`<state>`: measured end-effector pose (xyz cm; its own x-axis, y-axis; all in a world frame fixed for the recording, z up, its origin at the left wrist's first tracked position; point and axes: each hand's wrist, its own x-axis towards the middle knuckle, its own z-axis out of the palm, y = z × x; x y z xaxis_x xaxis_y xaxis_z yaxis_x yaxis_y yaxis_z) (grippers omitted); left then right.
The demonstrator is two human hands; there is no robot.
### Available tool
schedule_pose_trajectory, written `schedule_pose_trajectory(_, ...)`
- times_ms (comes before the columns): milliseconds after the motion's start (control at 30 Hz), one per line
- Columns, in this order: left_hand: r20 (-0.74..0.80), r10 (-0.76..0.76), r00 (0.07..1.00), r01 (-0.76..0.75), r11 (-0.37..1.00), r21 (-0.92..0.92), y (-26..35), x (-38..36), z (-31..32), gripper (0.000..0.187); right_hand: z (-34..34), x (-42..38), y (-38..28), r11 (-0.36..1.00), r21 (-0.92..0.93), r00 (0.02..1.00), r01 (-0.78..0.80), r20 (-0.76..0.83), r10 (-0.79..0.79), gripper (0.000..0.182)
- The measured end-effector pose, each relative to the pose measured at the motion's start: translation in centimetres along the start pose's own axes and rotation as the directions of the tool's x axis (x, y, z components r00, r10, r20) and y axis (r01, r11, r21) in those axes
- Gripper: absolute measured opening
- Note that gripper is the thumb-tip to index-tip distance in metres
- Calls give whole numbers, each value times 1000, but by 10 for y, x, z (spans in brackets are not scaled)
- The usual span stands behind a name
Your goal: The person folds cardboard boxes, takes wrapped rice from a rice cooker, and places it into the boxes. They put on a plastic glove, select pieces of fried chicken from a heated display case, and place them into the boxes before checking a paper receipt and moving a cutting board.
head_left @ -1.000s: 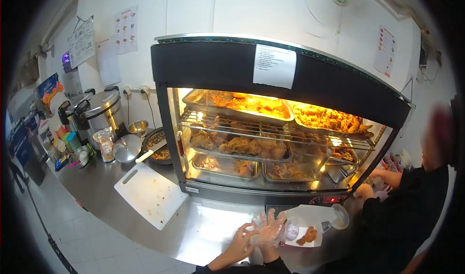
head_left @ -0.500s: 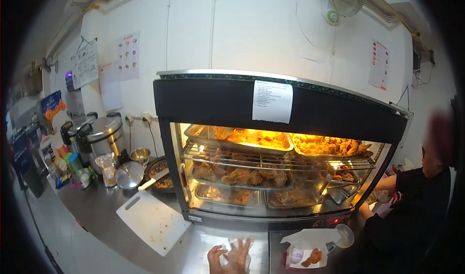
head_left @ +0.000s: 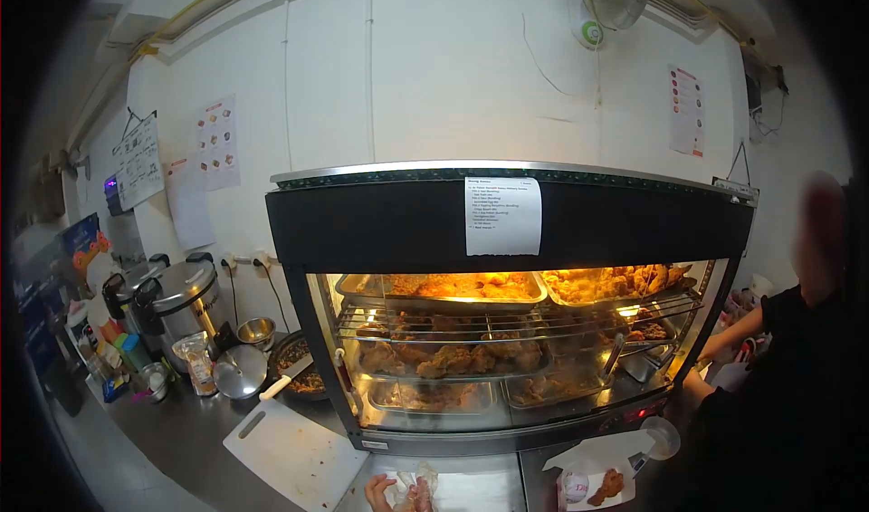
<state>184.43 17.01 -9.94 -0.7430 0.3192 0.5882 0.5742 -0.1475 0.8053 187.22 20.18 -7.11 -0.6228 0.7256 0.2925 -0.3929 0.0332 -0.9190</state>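
At the bottom edge, my right hand (head_left: 420, 494) sits inside a loose, crumpled clear plastic glove (head_left: 427, 472), fingers up and partly apart. Close on its left is my left hand (head_left: 378, 492), its fingers curled at the glove's side; the exact grip is small and partly cut off by the frame. Both hands are over a pale sheet (head_left: 475, 483) on the counter. To the right lies an open paper box (head_left: 597, 449) with a piece of fried chicken (head_left: 607, 487) and a round wrapped bundle (head_left: 576, 488).
A lit glass warmer (head_left: 507, 227) holds several trays of fried food. At left are a white cutting board (head_left: 294, 453), a knife (head_left: 285, 381), a pan (head_left: 312, 385) and large cookers (head_left: 181, 304). A person (head_left: 769, 367) works at the right; a clear cup (head_left: 663, 438) lies near the box.
The view has tilted upward, so my hands appear lower. My right hand's fingers, spread wide in the glove before, now look closer together, with the plastic more bunched.
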Motion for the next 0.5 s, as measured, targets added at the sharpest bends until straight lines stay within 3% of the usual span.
schedule_pose_trajectory(100,-41,104,994,-101,992,81,-1,15,-6,38,16,13,5,1000,-30,996,-2,87,5,50)
schedule_pose_trajectory(200,52,29,998,-27,999,-24,3,35,-22,40,31,26,11,998,-57,986,13,164,-3,48)
schedule_pose_trajectory(300,25,-344,939,331,880,-340,-13,39,-18,36,44,37,18,996,-84,975,29,221,-10,46)
schedule_pose_trajectory(400,-66,-25,997,22,999,-48,15,56,-29,36,54,44,24,994,-103,964,38,264,-9,43)
schedule_pose_trajectory(500,60,-357,932,350,846,-403,-50,37,-26,45,57,45,31,991,-126,958,34,288,4,41)
